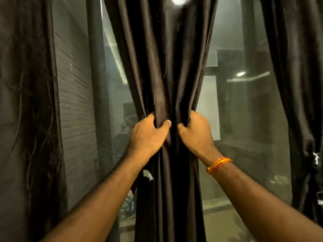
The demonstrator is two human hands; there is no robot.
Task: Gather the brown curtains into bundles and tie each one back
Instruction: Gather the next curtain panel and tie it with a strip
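A dark brown curtain hangs in the middle of the view, pinched into a narrow bundle at hand height and flaring out above and below. My left hand grips the bundle from the left, thumb across the front folds. My right hand clutches it from the right, an orange thread band on that wrist. The two hands almost touch. A small white scrap shows at the bundle's left edge below my left wrist. Another brown curtain hangs loose at far left, and a third at far right.
A mesh-screened window fills the gaps between the curtains, with dim buildings and a lamp beyond. A ribbed grey wall shows behind the screen at left. White bits cling to the right curtain's edge.
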